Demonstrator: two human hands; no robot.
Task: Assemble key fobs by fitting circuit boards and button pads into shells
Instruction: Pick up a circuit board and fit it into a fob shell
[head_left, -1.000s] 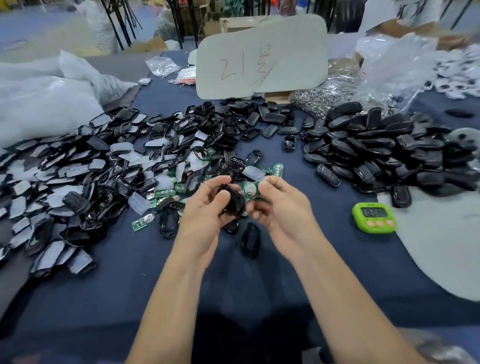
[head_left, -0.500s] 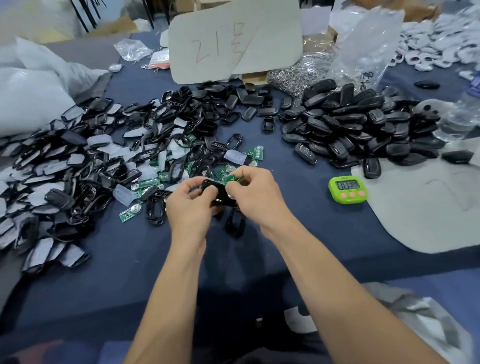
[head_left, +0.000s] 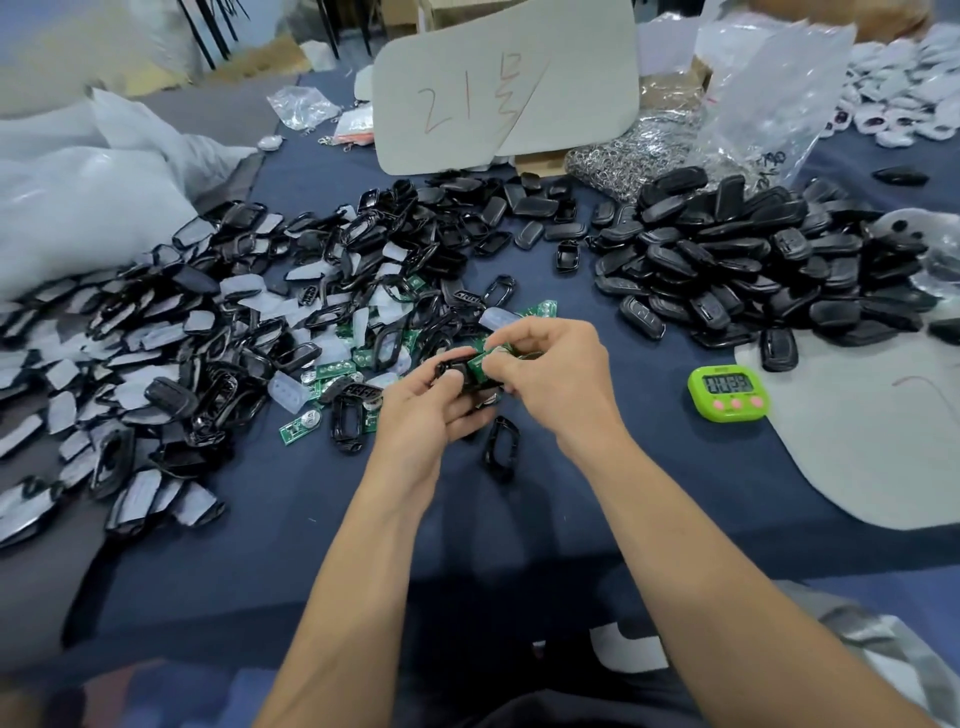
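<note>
My left hand (head_left: 426, 411) grips the black shell (head_left: 451, 370) just above the table (head_left: 260, 519), its long axis pointing across at my right hand (head_left: 556, 374). That hand pinches the green board (head_left: 480, 362) against the shell's right end, so I'd press it in leftward.

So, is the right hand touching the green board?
Touching. The head view shows the right hand pinching the board over the shell, which the left hand grips.

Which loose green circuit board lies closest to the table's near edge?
The circuit board left of the left hand, alone on bare blue cloth; the rest sit farther back.
</note>
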